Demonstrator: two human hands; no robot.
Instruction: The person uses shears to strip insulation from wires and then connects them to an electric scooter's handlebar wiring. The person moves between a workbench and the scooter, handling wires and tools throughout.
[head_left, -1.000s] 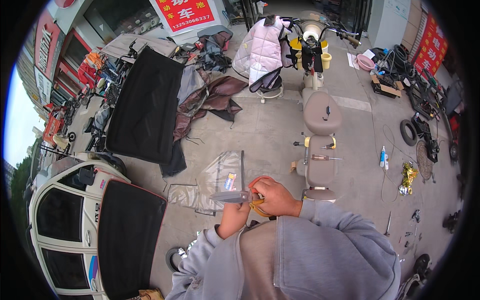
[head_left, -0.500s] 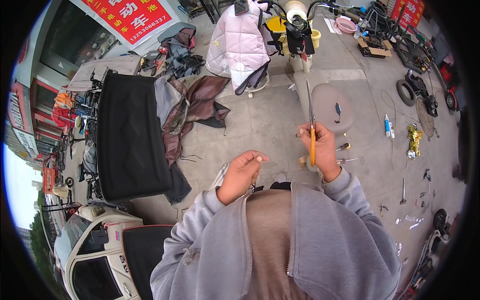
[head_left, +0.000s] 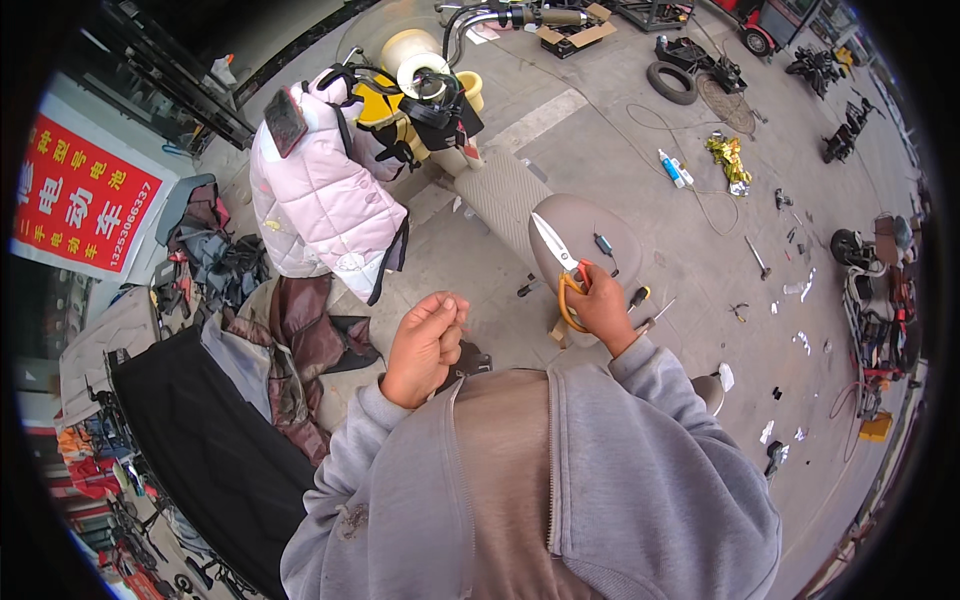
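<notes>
My right hand (head_left: 607, 308) grips large scissors (head_left: 550, 240) by their orange handles, blades pointing up and left over the taupe seat (head_left: 588, 226) of a scooter. A small dark item (head_left: 604, 247) lies on that seat, beside the scissors. My left hand (head_left: 428, 342) is raised left of the seat with its fingers pinched together; what is between them is too small to make out. A screwdriver with a yellow and black handle (head_left: 637, 298) is just right of my right hand.
A pink quilted cover (head_left: 320, 205) hangs by the handlebars (head_left: 500, 20). A black panel (head_left: 200, 440) and crumpled covers (head_left: 290, 340) lie left. Tire (head_left: 670, 82), cable (head_left: 720, 215), bottle (head_left: 668, 165) and gold foil (head_left: 730, 155) are on the right.
The view has swung toward the scooter. The scissors left my left hand's side and rose with my right hand over the seat. The clear sheet seen earlier is out of sight.
</notes>
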